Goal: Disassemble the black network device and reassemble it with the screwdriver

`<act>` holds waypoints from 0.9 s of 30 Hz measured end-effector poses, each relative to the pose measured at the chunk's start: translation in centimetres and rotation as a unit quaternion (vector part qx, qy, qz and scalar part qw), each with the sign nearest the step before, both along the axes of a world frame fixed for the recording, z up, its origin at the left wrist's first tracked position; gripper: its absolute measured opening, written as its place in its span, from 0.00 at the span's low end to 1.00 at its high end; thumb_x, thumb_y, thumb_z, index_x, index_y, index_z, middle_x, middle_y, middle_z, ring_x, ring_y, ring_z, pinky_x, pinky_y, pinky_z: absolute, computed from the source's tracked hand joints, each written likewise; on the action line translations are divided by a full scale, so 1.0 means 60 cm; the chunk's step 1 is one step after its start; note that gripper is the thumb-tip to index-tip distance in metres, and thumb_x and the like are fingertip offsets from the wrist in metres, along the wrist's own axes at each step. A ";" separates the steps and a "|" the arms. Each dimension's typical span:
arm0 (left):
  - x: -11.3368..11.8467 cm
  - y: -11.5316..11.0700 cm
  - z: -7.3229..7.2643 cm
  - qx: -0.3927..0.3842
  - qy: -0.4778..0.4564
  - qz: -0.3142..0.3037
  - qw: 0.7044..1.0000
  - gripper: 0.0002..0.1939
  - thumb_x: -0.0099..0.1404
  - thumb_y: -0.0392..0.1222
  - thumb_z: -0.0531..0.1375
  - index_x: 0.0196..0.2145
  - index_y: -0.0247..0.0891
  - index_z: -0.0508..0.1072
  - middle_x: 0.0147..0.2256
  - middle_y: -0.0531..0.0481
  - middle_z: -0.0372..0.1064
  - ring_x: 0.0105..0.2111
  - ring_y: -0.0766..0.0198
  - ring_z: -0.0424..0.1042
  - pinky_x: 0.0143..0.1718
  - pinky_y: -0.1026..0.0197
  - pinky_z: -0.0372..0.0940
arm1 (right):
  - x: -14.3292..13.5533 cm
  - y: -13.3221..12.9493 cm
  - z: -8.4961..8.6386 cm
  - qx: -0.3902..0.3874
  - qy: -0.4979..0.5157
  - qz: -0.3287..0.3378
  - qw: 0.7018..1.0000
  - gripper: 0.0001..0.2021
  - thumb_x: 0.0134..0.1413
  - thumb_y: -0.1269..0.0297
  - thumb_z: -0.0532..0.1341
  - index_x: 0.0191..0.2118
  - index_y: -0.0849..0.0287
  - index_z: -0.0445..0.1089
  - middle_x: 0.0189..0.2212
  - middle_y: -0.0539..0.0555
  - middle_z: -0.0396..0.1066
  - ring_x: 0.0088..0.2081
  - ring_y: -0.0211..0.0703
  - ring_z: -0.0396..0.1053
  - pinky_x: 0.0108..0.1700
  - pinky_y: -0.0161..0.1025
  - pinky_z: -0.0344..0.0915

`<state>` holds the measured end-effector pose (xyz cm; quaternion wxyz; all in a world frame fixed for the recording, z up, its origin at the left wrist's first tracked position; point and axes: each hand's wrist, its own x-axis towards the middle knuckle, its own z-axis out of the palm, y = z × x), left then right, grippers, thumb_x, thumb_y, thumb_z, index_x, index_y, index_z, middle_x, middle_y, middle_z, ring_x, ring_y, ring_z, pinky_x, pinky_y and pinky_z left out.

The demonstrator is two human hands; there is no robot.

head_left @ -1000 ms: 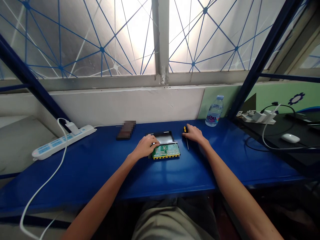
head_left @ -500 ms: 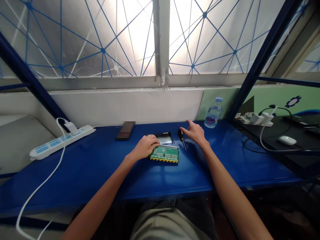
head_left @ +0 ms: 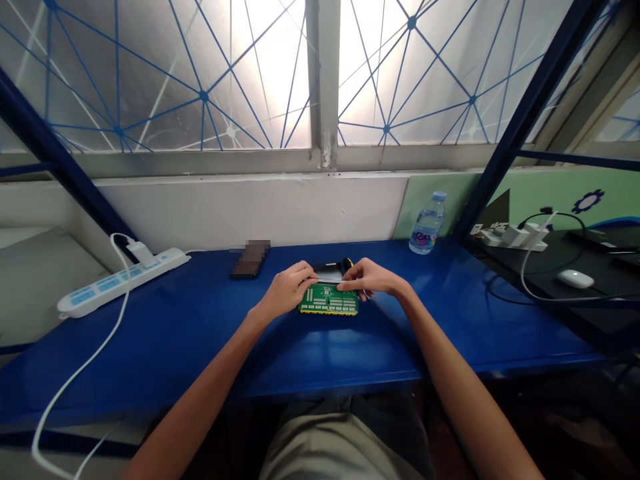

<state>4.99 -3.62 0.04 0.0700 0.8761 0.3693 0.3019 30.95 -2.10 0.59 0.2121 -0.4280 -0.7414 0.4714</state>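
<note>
A green circuit board (head_left: pixel 329 299) with a yellow-marked front edge is in front of me over the blue table. My left hand (head_left: pixel 291 285) is closed on its left end, fingers along the far edge. At the right end, my right hand (head_left: pixel 367 277) pinches the board's far corner between thumb and fingers. Just behind the board is a dark-framed panel (head_left: pixel 329 270) with a shiny grey face, partly covered by my hands. A screwdriver (head_left: pixel 349 263) with a black and yellow handle is mostly hidden behind my right hand.
A dark pixelated slab (head_left: pixel 251 259) lies at the back left, and a white power strip (head_left: pixel 123 283) with a cable is farther left. A water bottle (head_left: pixel 428 223) stands at the back right. Beyond the blue frame post are a white mouse (head_left: pixel 575 279) and cables.
My right hand has moved left and closed on the board's right end; before, it was open beside the screwdriver. The board's near edge has risen slightly. My left hand stays at the left end.
</note>
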 end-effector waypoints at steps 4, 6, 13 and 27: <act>-0.004 0.005 0.001 -0.007 -0.024 -0.019 1.000 0.12 0.73 0.41 0.53 0.38 0.39 0.76 0.41 0.46 0.72 0.39 0.59 0.72 0.42 0.59 0.66 | 0.003 -0.003 0.005 -0.034 0.022 0.022 0.999 0.21 0.41 0.46 0.72 0.26 0.63 0.76 0.13 0.48 0.67 0.15 0.35 0.64 0.15 0.30 0.58; -0.007 0.007 0.004 -0.016 -0.049 -0.027 0.998 0.12 0.72 0.43 0.55 0.38 0.38 0.78 0.40 0.45 0.73 0.39 0.59 0.73 0.41 0.59 0.67 | 0.004 -0.004 0.009 -0.013 0.046 0.014 0.999 0.21 0.43 0.46 0.72 0.29 0.64 0.78 0.13 0.47 0.67 0.14 0.33 0.62 0.15 0.30 0.57; -0.032 0.017 0.024 -0.030 -0.104 0.035 0.993 0.16 0.68 0.50 0.60 0.46 0.39 0.80 0.45 0.44 0.76 0.43 0.56 0.75 0.43 0.57 0.69 | 0.003 -0.002 0.011 0.074 0.102 -0.052 0.991 0.22 0.46 0.46 0.70 0.35 0.64 0.80 0.20 0.49 0.71 0.16 0.34 0.64 0.19 0.32 0.61; -0.070 0.029 0.032 -0.028 -0.092 0.108 0.990 0.19 0.63 0.56 0.63 0.43 0.39 0.81 0.42 0.45 0.79 0.35 0.58 0.75 0.37 0.59 0.69 | -0.028 0.001 -0.013 0.374 -0.019 -0.126 0.918 0.17 0.58 0.49 0.64 0.41 0.58 0.80 0.33 0.54 0.77 0.31 0.41 0.71 0.36 0.35 0.63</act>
